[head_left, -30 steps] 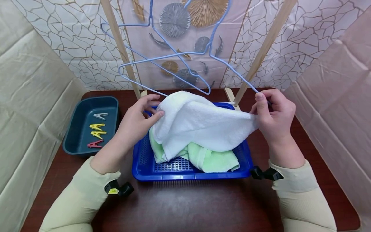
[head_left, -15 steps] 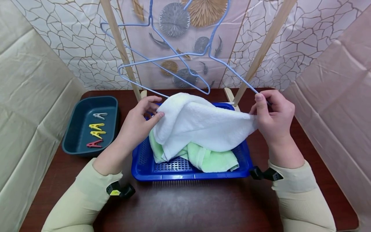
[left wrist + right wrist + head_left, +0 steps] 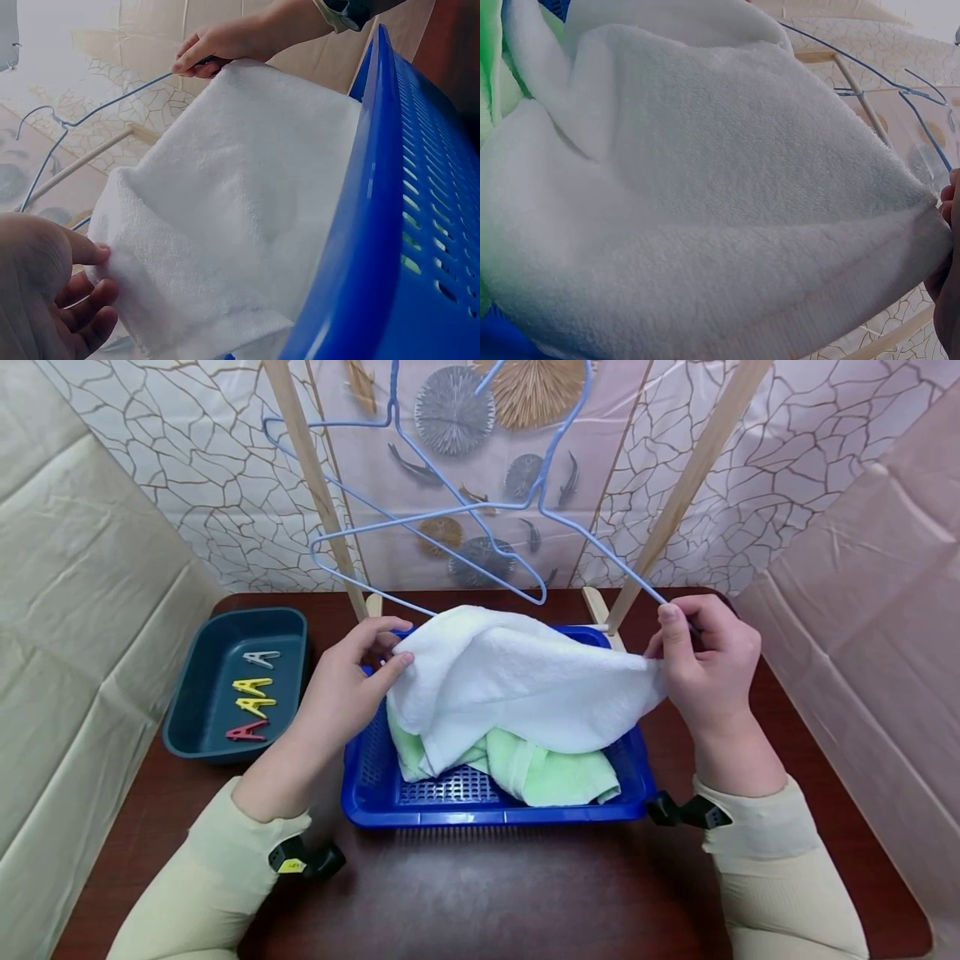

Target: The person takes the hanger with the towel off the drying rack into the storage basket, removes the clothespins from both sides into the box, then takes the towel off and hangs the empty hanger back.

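Note:
A white towel spreads over the blue basket, draped across the lower part of a light-blue wire hanger. At the towel's left edge, my left hand pinches the cloth between thumb and fingers; in the left wrist view the thumb lies against that edge. My right hand grips the hanger's right end together with the towel's right corner. The hanger's lower bar is mostly hidden by the towel. Under it, a light-green towel lies in the basket.
A second blue hanger hangs behind the first, between two wooden posts. On the left stands a dark teal tub holding several clothespins. Fabric-covered walls border the brown table on both sides.
My left hand has shifted slightly left and down, drawing the towel's left edge with it. The right hand has barely moved, still holding the hanger end and towel corner.

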`<action>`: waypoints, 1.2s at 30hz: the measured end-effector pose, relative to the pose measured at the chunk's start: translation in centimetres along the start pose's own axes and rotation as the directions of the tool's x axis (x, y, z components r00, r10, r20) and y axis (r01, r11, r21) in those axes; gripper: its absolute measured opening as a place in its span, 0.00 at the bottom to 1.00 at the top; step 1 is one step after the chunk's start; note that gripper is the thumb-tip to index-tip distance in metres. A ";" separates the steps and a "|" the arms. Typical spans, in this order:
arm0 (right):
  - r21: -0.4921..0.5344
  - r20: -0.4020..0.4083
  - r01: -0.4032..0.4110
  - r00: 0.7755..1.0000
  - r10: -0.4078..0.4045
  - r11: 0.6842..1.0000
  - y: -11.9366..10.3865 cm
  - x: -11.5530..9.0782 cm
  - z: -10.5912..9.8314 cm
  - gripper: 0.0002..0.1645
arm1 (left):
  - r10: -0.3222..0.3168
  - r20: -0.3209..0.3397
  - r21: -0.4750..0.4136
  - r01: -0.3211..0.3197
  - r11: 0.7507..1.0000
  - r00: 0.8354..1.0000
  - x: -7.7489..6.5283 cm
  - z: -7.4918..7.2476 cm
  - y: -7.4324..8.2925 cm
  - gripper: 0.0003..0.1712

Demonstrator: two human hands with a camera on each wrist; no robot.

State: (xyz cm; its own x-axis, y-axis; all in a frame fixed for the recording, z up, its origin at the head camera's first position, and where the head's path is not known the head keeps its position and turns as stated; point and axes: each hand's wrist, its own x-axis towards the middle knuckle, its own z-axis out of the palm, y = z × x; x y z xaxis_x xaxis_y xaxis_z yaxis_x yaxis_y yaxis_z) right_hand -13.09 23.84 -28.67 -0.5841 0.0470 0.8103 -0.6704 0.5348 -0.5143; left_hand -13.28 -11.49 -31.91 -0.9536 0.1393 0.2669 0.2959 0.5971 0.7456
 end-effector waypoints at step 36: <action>-0.022 -0.018 -0.013 1.000 0.012 1.000 1.0 -0.3 -0.3 0.11 | -0.054 -0.017 0.003 0.054 0.999 0.998 -0.3 -1.0 -0.9 0.17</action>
State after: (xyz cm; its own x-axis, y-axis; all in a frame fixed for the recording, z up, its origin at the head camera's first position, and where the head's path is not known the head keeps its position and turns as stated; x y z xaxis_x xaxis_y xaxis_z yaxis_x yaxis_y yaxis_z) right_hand -13.42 24.56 -29.36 -0.5840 0.0684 0.8089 -0.6530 0.5524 -0.5182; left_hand -13.23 -12.78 -32.04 -0.9671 0.0936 0.2365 0.2438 0.6062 0.7571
